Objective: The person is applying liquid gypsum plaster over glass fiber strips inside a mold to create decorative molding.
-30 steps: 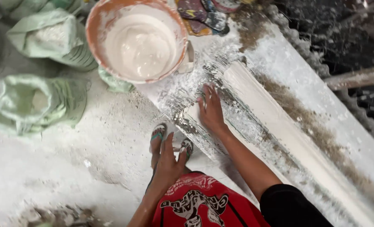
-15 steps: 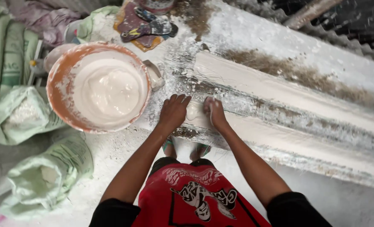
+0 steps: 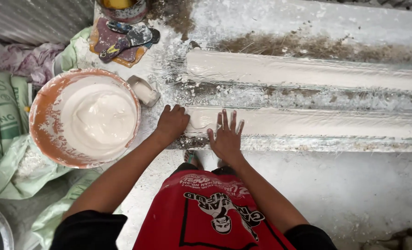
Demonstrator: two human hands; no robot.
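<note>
I found the right hand laid flat, fingers spread wide and holding nothing, palm down on the near plaster strip close to its left end. The left hand rested just beside it at that same end, fingers curled under and partly hidden; I could not tell whether they gripped anything, though they pressed against the wet plaster there. The two hands were near each other but not touching.

The near plaster strip ran long and pale to the right edge of view, lying on a white-spattered floor. A second plaster strip lay parallel beyond it, apart from it, with a rough band of fibres and splashes between the two. Brown dirt sat along the far side of that second strip.

Left of the hands, I noted a large orange bowl filled with white plaster mix, standing near the left hand. A small white cup lay tilted between the bowl and the strips. Farther off, scrapers lay on a stained mat, beside the base of a bucket. Green sacks were stacked and slumped at the far left. Below the hands, a foot in a sandal and red shorts were in view.
</note>
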